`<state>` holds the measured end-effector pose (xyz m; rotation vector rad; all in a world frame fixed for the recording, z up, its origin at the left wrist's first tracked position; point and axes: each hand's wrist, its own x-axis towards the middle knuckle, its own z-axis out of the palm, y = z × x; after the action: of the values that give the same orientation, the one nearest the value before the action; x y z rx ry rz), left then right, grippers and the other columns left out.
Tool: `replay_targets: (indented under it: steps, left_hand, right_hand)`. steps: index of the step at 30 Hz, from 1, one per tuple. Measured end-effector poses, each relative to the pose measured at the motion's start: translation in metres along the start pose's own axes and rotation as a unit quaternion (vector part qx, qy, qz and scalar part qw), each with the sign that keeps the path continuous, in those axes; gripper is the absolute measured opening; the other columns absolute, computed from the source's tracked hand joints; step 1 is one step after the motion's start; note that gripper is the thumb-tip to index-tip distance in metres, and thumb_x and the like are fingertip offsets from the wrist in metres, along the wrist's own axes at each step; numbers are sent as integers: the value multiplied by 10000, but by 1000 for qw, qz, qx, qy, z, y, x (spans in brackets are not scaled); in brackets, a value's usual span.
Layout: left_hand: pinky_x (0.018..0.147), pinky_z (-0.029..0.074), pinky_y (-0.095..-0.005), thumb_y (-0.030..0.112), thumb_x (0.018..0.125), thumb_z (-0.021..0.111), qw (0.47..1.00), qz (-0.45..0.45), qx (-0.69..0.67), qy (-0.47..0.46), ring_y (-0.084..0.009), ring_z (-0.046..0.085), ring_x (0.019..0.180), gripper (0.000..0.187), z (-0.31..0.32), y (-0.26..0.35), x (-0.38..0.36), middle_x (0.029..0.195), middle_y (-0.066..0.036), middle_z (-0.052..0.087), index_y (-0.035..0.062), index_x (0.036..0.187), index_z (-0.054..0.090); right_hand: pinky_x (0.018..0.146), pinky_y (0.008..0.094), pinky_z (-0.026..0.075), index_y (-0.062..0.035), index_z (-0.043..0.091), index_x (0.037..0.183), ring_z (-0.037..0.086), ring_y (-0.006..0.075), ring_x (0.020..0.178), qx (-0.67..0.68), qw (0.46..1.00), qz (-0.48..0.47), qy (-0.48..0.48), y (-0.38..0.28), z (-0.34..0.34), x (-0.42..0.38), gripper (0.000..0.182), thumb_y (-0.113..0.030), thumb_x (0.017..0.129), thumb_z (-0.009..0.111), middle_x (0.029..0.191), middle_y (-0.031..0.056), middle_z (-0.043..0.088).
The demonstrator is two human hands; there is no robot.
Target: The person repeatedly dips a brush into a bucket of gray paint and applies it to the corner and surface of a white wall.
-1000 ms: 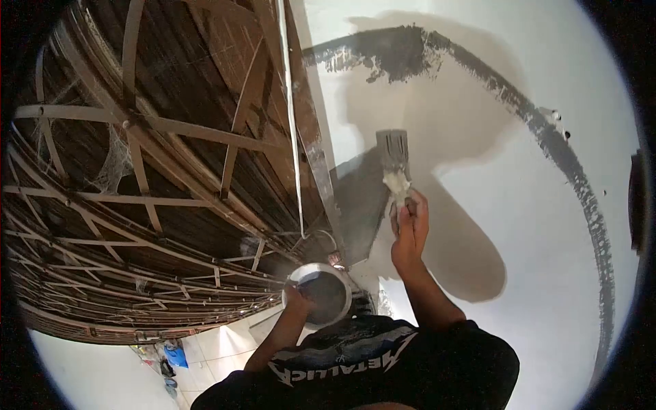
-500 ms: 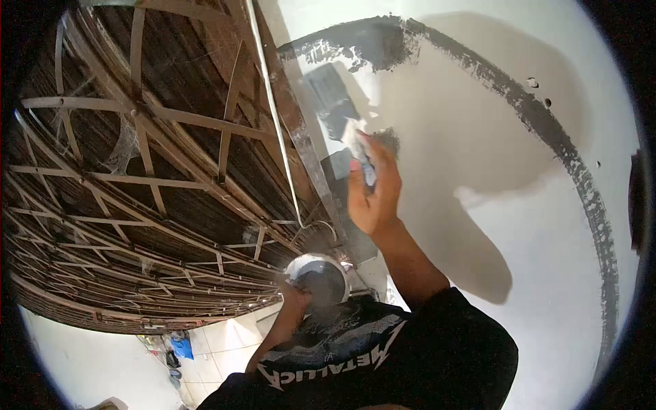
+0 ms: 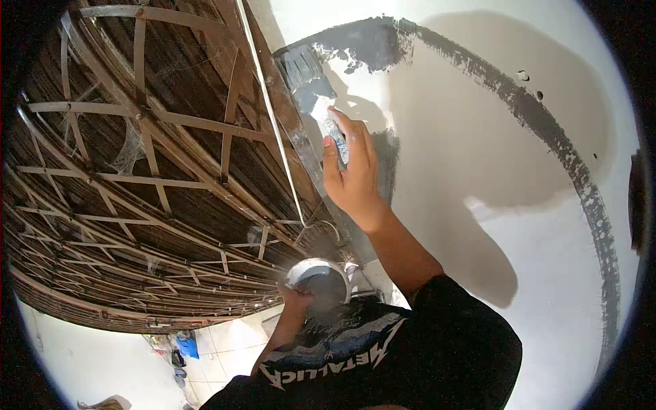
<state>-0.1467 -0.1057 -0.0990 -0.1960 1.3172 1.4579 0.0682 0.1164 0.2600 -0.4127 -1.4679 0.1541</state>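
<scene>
My right hand [image 3: 355, 171] is raised to the wall, its fingers closed around the pale handle of a wide paintbrush [image 3: 315, 91]. The brush's grey-coated bristles lie against the wall beside the brown metal frame, at the upper left of a dark grey painted area [image 3: 372, 44]. Low in front of my chest, my left hand [image 3: 295, 298] grips the rim of a white bucket [image 3: 347, 292]. Dark grey paint [image 3: 321, 283] shows inside it. The thumb side of this hand is visible; the other fingers are mostly hidden.
A brown folding lattice gate [image 3: 137, 174] fills the left side, with cobwebs on it. A thin white pipe [image 3: 273, 113] runs down between gate and wall. A grey painted band [image 3: 547, 123] curves across the pale wall [image 3: 465, 123]. A blue bag [image 3: 186, 345] lies on the tiled floor below.
My right hand has moved the brush up and left, towards the frame edge. More grey now covers the wall near the brush. My left hand and the bucket stay nearly in place.
</scene>
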Motion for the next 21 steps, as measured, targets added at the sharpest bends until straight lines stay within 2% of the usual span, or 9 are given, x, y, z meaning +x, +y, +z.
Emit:
replay_targets:
  steps: [1, 3, 6, 9, 11, 13, 14, 16, 21]
  left_hand:
    - [867, 319, -624, 481, 716, 522, 1000, -3, -2, -12, -348, 432, 1058, 555, 1, 1, -4, 1136, -139, 484, 98, 1117, 494]
    - [842, 386, -599, 400, 697, 625, 988, -90, -116, -53, -331, 453, 1062, 591, 5, 11, -15, 1132, -142, 477, 102, 1167, 429]
    - [784, 445, -547, 344, 697, 665, 992, -74, -91, -39, -316, 500, 998, 561, 11, 17, -39, 1085, -114, 480, 90, 1123, 403]
    - [794, 417, -572, 448, 703, 599, 997, 43, 21, -62, -327, 508, 959, 542, 17, 13, -55, 1053, -91, 485, 80, 1055, 415]
    - [800, 398, -588, 518, 708, 554, 985, 120, 97, -77, -335, 513, 932, 554, 19, 9, -63, 1032, -75, 488, 74, 1011, 423]
    - [801, 392, -599, 546, 711, 542, 994, 80, 56, -47, -334, 515, 911, 568, 12, 7, -51, 1015, -70, 490, 68, 993, 422]
    - [799, 397, -602, 539, 713, 552, 1000, 2, -23, -9, -330, 514, 904, 569, 1, 7, -27, 1009, -72, 491, 65, 999, 417]
    - [805, 398, -602, 529, 724, 547, 992, -79, -101, 19, -326, 510, 894, 559, -10, 6, -5, 1023, -78, 492, 57, 999, 422]
    - [837, 382, -605, 563, 725, 533, 989, -56, -129, 33, -345, 493, 957, 630, -7, 0, 0, 1164, -116, 462, 47, 1079, 454]
  right_hand:
    - [724, 387, 460, 11, 459, 1279, 557, 355, 825, -3, 1000, 12, -8, -1, 1, 0, 480, 83, 808, 520, 957, 210, 536]
    - [700, 377, 464, 4, 463, 1281, 559, 346, 812, -9, 999, 38, -23, -4, 2, -1, 490, 86, 802, 520, 931, 199, 526]
    - [654, 375, 468, 1, 493, 1252, 566, 336, 778, -51, 993, 89, -59, -19, -7, -1, 483, 86, 779, 533, 901, 186, 513]
    - [633, 386, 472, 6, 526, 1209, 574, 333, 751, -54, 991, 107, -65, -34, -22, 1, 457, 70, 756, 543, 905, 181, 517]
    - [623, 394, 476, 10, 536, 1190, 577, 332, 731, -60, 995, 67, -41, -34, -22, 5, 442, 52, 750, 547, 896, 177, 519]
    - [616, 402, 480, 12, 543, 1176, 581, 330, 713, -59, 996, 54, -33, -32, -22, 12, 431, 36, 746, 553, 886, 171, 521]
    - [613, 405, 482, 11, 544, 1172, 582, 328, 706, -55, 996, 60, -37, -32, -19, 16, 427, 28, 746, 556, 880, 168, 522]
    - [607, 409, 485, 10, 547, 1162, 585, 327, 696, -66, 994, 73, -50, -34, -17, 20, 419, 19, 744, 563, 868, 163, 523]
    - [602, 403, 489, 11, 553, 1144, 596, 333, 708, -101, 986, 104, -77, -49, -31, 23, 406, 12, 738, 572, 852, 160, 516]
